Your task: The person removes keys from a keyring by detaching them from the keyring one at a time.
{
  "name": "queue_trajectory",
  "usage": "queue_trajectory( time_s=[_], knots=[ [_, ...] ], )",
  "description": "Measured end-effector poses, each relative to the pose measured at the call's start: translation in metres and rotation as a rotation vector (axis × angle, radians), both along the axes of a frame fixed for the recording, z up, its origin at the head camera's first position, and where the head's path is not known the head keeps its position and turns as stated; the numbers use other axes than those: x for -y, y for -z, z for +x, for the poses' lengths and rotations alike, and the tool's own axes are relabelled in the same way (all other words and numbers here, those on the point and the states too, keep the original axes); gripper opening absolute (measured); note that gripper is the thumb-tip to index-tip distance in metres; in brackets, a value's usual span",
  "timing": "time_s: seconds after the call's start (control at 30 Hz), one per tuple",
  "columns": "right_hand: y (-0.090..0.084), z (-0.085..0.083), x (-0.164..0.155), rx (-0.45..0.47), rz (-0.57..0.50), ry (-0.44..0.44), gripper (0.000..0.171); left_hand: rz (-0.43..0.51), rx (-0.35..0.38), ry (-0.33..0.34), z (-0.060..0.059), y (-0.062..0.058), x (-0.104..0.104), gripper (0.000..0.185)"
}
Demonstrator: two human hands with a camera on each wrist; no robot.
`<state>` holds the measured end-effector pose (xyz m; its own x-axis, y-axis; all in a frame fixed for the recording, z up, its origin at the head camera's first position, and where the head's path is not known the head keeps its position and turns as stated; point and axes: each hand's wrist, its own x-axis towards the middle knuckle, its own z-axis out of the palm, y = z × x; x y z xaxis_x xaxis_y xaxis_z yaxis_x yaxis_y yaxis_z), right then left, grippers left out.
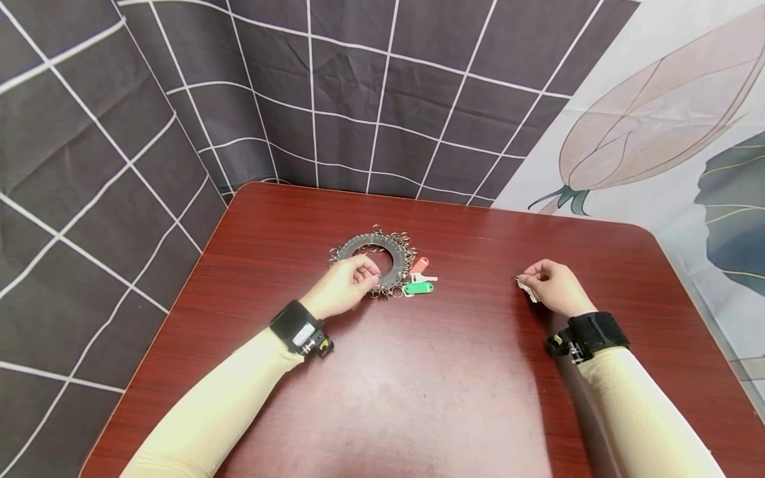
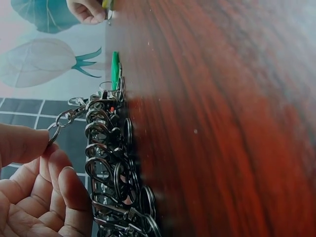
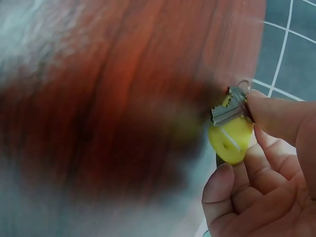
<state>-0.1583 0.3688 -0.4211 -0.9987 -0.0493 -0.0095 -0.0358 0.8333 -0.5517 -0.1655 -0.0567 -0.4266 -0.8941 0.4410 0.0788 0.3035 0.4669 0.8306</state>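
Observation:
A flat grey hoop (image 1: 391, 247) lies on the table, its edge crowded with small metal rings and clasps (image 2: 101, 148). My left hand (image 1: 342, 287) is over the hoop's near left side. Thumb and forefinger pinch one split ring (image 2: 54, 133), lifted on its clasp (image 2: 69, 117) away from the row. Off to the right, my right hand (image 1: 556, 290) is raised over the table. It pinches a key (image 3: 228, 113) with a yellow key tag (image 3: 231, 143), near the small ring (image 3: 244, 85) at their top.
At the hoop's right edge lie a red key tag (image 1: 421, 264), a silver key (image 1: 425, 278) and a green key tag (image 1: 418, 288). The reddish-brown table (image 1: 382, 372) reaches back to a dark checked cloth (image 1: 358, 86) and a flower-patterned cloth (image 1: 651, 119).

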Motion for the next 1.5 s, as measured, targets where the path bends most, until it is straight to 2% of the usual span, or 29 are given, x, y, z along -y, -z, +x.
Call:
queue_trajectory(
  time_s=[0.33, 0.53, 0.63, 0.73, 0.9, 1.03, 1.2, 1.5],
  knots=[
    [-0.001, 0.002, -0.001, -0.027, 0.033, 0.019, 0.018, -0.011, -0.026, -0.007, -0.002, 0.002, 0.004, 0.006],
    [-0.003, -0.002, 0.013, -0.14, 0.024, 0.024, 0.012, -0.047, -0.054, -0.021, -0.003, 0.0, 0.006, 0.005],
    [-0.004, -0.002, 0.032, -0.162, 0.001, -0.028, 0.01, -0.067, -0.106, -0.02, -0.002, -0.003, 0.003, 0.005],
    [-0.004, -0.003, 0.06, -0.182, -0.002, -0.106, 0.01, -0.125, -0.184, 0.004, -0.002, -0.005, -0.002, 0.009],
    [-0.005, -0.001, 0.111, -0.189, 0.005, -0.269, 0.013, -0.308, -0.34, 0.076, -0.004, -0.006, -0.015, 0.02],
    [-0.002, 0.001, 0.144, -0.179, 0.045, -0.388, 0.018, -0.419, -0.415, 0.101, -0.004, -0.006, -0.024, 0.024],
    [0.003, 0.0, 0.168, -0.2, 0.118, -0.462, 0.024, -0.481, -0.458, 0.111, -0.005, -0.006, -0.032, 0.024],
    [0.011, -0.002, 0.184, -0.245, 0.182, -0.484, 0.027, -0.536, -0.459, 0.119, -0.009, 0.002, -0.034, 0.018]
  ],
)
